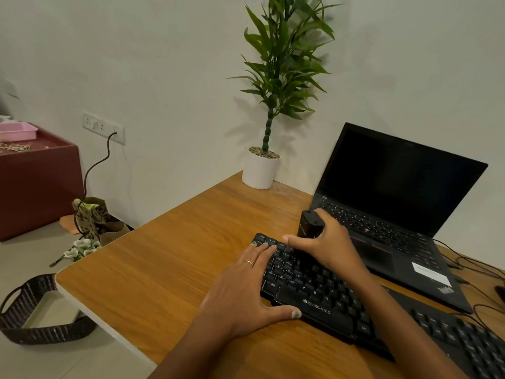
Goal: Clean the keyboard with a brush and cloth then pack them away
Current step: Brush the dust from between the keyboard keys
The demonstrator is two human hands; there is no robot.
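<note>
Wooden bench [169,258] against a white wall, landmark: my black keyboard [325,299]. Left of it, a woven basket [32,318] on the floor. My left hand [246,291] lies flat on its left end, fingers [262,248] spread. My right hand [325,248], fingers curled, grips a black brush [310,222] above its top-left keys. Behind it stands an open laptop [396,203].

arms: bare, no sleeves in view
left hand [246,291]: thin ring [248,262] on one finger; pale green nail polish
</note>
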